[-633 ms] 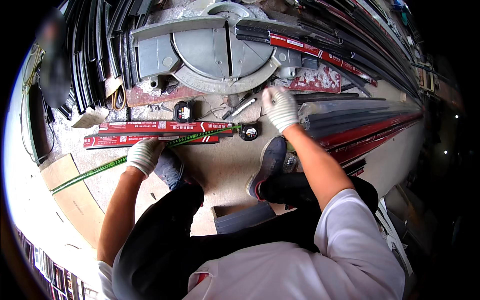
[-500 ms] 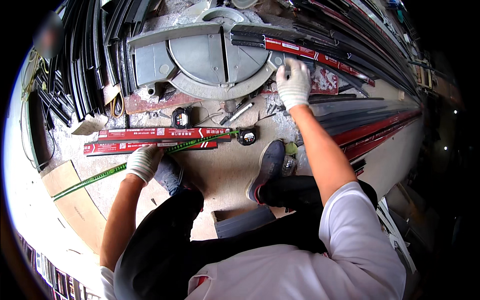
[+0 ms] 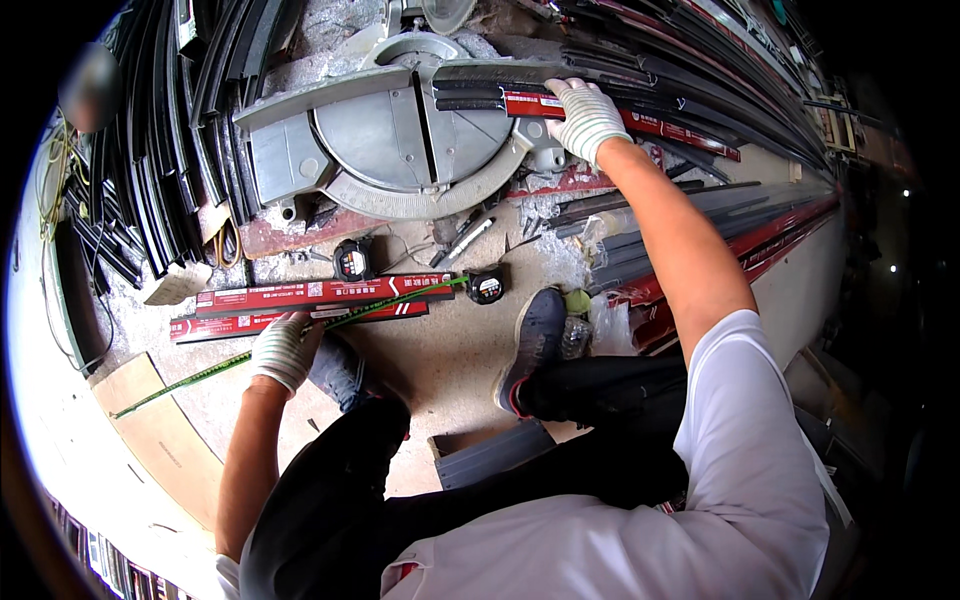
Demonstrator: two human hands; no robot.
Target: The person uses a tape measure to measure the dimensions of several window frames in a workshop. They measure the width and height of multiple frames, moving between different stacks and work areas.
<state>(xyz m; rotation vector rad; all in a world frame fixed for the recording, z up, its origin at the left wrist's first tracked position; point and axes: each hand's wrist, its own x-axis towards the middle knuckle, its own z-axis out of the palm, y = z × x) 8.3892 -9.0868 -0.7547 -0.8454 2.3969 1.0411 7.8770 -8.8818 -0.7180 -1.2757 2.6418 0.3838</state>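
My left hand [image 3: 287,353], in a striped white work glove, is closed around the green blade of a tape measure [image 3: 486,285], just beside the near red strip; its fingertips are partly hidden. The blade slants across two red-faced dark strips [image 3: 320,294] on the floor. My right hand [image 3: 588,118], gloved alike, grips a bundle of dark profiles with red film [image 3: 524,104]. Its thumb is on the near side and its fingers lie over the top. The bundle lies along the fence on the right of a grey mitre saw base [image 3: 375,140].
A second tape measure [image 3: 352,260] and a marker pen [image 3: 472,238] are on the floor below the saw. Long black profiles [image 3: 150,150] stand at the left, and grey lengths [image 3: 690,235] lie at the right. Cardboard [image 3: 165,440] rests at the lower left.
My right hand has come down onto the profile bundle and closed on it; before, it hovered open nearby. The left hand stays on the tape blade, which has turned more edge-on. The view has shifted slightly.
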